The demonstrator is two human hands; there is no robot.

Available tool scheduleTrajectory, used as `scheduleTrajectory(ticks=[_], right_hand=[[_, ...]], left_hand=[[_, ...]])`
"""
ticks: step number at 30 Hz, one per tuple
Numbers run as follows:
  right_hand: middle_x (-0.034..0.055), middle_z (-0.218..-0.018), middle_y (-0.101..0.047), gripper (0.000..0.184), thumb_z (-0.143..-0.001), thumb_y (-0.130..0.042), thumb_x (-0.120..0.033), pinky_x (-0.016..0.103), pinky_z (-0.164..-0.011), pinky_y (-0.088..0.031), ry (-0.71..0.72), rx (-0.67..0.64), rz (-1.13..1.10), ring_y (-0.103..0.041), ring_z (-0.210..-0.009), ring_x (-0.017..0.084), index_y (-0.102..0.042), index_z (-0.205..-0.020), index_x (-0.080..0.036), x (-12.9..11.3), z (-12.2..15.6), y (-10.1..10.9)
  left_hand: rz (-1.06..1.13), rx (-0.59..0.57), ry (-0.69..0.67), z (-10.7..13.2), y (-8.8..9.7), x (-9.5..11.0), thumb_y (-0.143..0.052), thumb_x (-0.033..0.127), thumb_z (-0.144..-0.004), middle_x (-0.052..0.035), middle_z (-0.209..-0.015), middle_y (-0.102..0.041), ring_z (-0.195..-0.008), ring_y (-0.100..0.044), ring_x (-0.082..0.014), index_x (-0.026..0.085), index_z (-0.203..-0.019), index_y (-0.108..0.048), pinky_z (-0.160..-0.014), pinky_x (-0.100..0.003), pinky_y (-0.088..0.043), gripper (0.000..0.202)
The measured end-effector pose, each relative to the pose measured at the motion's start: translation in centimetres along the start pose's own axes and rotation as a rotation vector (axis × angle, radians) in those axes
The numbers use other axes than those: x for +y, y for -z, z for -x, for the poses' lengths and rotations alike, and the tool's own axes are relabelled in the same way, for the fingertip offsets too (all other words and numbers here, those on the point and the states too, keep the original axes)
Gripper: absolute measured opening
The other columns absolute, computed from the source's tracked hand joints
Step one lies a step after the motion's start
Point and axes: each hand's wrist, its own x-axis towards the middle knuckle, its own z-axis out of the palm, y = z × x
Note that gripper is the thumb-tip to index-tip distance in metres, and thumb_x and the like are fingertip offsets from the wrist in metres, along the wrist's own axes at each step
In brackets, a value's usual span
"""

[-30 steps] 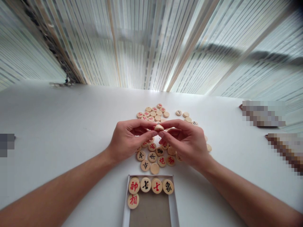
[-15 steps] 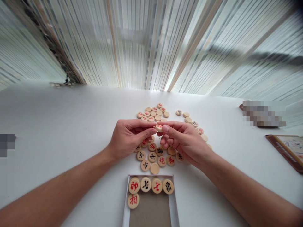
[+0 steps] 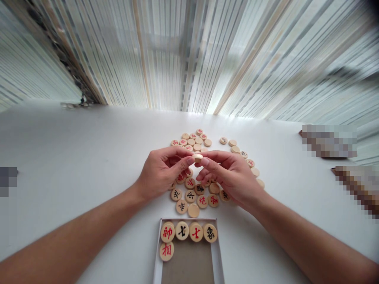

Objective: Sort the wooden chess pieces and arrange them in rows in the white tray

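Observation:
My left hand (image 3: 161,171) and my right hand (image 3: 229,175) meet above the table, both pinching one round wooden chess piece (image 3: 197,157) between their fingertips. Below them lies a loose pile of wooden chess pieces (image 3: 195,193) with red and black characters. Nearer to me stands a shallow white box (image 3: 217,256) with a brown bottom. It holds a row of several pieces (image 3: 188,232) along its far edge and one more piece (image 3: 166,251) under the left end.
More pieces (image 3: 192,141) are scattered beyond my hands, with a curved string of them (image 3: 247,159) to the right. Blurred patches sit at the table's right edge (image 3: 328,141) and left edge (image 3: 8,180). A striped curtain hangs behind the white table (image 3: 74,157).
Both hands stayed together on the one piece and turned it a little between the fingertips. My right hand's fingers shifted slightly; the pieces on the table and in the box did not move.

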Motion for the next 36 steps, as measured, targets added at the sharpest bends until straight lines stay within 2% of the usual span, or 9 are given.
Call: scheduleTrajectory(ticks=[7,11,14,21,25,32,36], right_hand=[[0.0029,-0.076,-0.08,0.025,-0.083,-0.09,-0.036,0.025,-0.057,-0.063,0.125,0.076,0.129,-0.075,-0.063,0.015,-0.084,-0.102,-0.021,0.12,0.24,-0.04],[0.0028,-0.077,-0.08,0.024,-0.081,-0.091,-0.035,0.026,-0.054,-0.063,0.172,0.1,0.154,-0.074,-0.06,0.016,-0.085,-0.1,-0.021,0.05,0.24,-0.21],[0.0035,-0.081,-0.081,0.025,-0.083,-0.09,-0.037,0.028,-0.054,-0.064,0.178,0.108,0.144,-0.074,-0.058,0.015,-0.084,-0.1,-0.02,-0.03,0.18,-0.34],[0.0022,-0.078,-0.079,0.024,-0.088,-0.085,-0.034,0.026,-0.057,-0.065,0.113,0.077,0.038,-0.075,-0.06,0.015,-0.082,-0.106,-0.019,-0.05,0.04,-0.27],[0.0013,-0.076,-0.078,0.024,-0.088,-0.086,-0.034,0.025,-0.057,-0.065,0.063,0.041,-0.026,-0.075,-0.062,0.014,-0.082,-0.106,-0.02,0.01,0.05,-0.28],[0.0002,-0.072,-0.077,0.035,-0.077,-0.095,-0.036,0.026,-0.058,-0.063,0.034,0.03,-0.007,-0.074,-0.061,0.015,-0.078,-0.102,-0.019,0.18,-0.02,-0.18],[-0.0004,-0.07,-0.076,0.045,-0.063,-0.102,-0.036,0.025,-0.056,-0.062,-0.019,0.059,0.01,-0.073,-0.058,0.015,-0.076,-0.095,-0.019,-0.03,-0.06,-0.31]], left_hand=[[-0.032,0.003,0.005,0.07,0.01,-0.01,-0.088,0.036,-0.084,-0.0075,-0.087,-0.082,-0.062,-0.074,-0.014,0.014,-0.095,-0.08,-0.055,-0.023,-0.062,0.025],[-0.046,0.028,-0.013,0.15,-0.07,-0.06,-0.086,0.032,-0.086,-0.0082,-0.09,-0.083,-0.064,-0.075,-0.0146,0.015,-0.102,-0.082,-0.055,-0.023,-0.063,0.023],[-0.066,0.032,-0.019,0.25,-0.1,-0.11,-0.086,0.03,-0.086,-0.0089,-0.093,-0.084,-0.071,-0.077,-0.0163,0.015,-0.108,-0.083,-0.061,-0.024,-0.065,0.026],[-0.067,-0.014,-0.059,0.33,0.02,-0.16,-0.09,0.019,-0.08,-0.0073,-0.094,-0.084,-0.081,-0.078,-0.0166,0.017,-0.114,-0.083,-0.075,-0.024,-0.067,0.035],[-0.107,-0.027,-0.075,0.28,0.07,-0.04,-0.089,0.021,-0.081,-0.0084,-0.097,-0.084,-0.085,-0.079,-0.0189,0.018,-0.113,-0.084,-0.077,-0.027,-0.067,0.032],[-0.172,-0.057,-0.106,0.27,0.12,0.02,-0.086,0.028,-0.086,-0.0107,-0.101,-0.083,-0.083,-0.079,-0.0198,0.016,-0.112,-0.083,-0.073,-0.027,-0.067,0.029],[-0.235,-0.086,-0.151,0.38,0.24,0.0,-0.085,0.024,-0.087,-0.0095,-0.104,-0.083,-0.083,-0.078,-0.0185,0.018,-0.113,-0.082,-0.071,-0.024,-0.065,0.027]])
